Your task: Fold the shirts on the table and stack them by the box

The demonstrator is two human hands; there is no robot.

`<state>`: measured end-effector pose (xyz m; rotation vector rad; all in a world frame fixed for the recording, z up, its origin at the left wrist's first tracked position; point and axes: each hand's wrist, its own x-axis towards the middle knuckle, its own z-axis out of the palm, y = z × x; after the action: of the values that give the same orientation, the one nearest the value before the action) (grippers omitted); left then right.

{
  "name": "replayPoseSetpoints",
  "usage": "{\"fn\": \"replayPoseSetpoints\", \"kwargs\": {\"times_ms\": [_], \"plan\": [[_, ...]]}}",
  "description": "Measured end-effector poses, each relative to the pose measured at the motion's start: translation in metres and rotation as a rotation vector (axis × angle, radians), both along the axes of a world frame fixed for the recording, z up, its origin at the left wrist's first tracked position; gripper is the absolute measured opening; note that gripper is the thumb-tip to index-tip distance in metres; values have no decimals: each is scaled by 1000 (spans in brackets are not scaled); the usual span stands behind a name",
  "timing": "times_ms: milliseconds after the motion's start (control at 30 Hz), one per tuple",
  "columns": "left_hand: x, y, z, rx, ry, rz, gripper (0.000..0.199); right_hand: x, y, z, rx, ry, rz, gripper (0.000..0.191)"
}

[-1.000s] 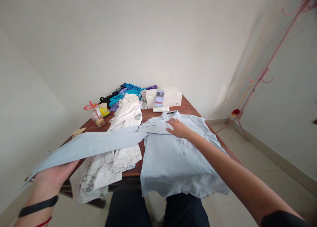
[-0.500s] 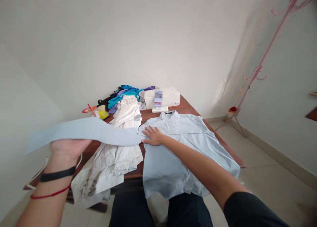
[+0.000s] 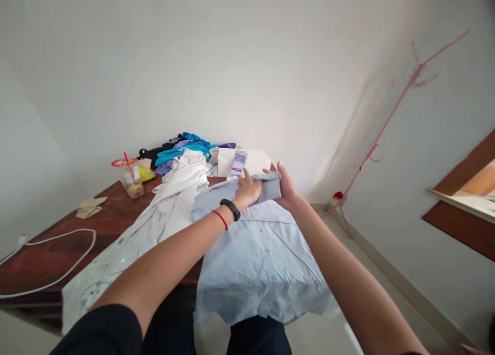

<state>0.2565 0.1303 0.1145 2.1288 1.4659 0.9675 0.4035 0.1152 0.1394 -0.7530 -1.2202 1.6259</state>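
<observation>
A light blue button-up shirt lies front up on the table, its hem hanging over the near edge. One long sleeve is folded across its chest toward the right. My left hand is on this sleeve, fingers bent over the cloth with the forefinger partly raised; the thumb is hard to make out. At the sleeve's right end is my right hand, closed around the cloth, with the palm behind it and the thumb up. The collar is hidden behind the hands and sleeve.
White striped clothes lie left of the shirt, with a blue and purple clothes pile behind. A white box and a phone stand at the back. Left are a plastic cup and white cable. A pink coat rack stands right.
My left hand has carried the sleeve from the far left over onto the shirt's chest. My right hand has lifted off the shoulder, moved right and taken hold of the sleeve's end.
</observation>
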Motion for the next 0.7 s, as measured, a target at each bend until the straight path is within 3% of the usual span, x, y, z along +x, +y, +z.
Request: {"fn": "replayPoseSetpoints", "kwargs": {"times_ms": [100,167,267,367,433,500,533,600,700], "plan": [[26,-4,-24,-215,-92,183,66,19,5,-22,-120,-186,-155,35],[32,-14,-35,-309,-125,218,82,28,8,-40,-164,-263,-248,22],[29,-44,-49,-181,-66,151,88,43,13,-50,-185,-294,-293,21],[22,-85,-61,234,108,-73,78,61,22,-35,-173,-271,-303,24],[19,-107,-68,433,261,-342,74,73,30,-18,-155,-252,-319,28],[18,-116,-74,473,397,-553,69,84,37,-3,-137,-253,-333,32],[17,-116,-77,434,445,-578,65,89,40,3,-130,-260,-337,33],[14,-107,-83,274,500,-443,61,99,43,12,-112,-283,-336,35],[2,-85,-90,16,528,-102,65,113,45,16,-84,-313,-333,35]]}}
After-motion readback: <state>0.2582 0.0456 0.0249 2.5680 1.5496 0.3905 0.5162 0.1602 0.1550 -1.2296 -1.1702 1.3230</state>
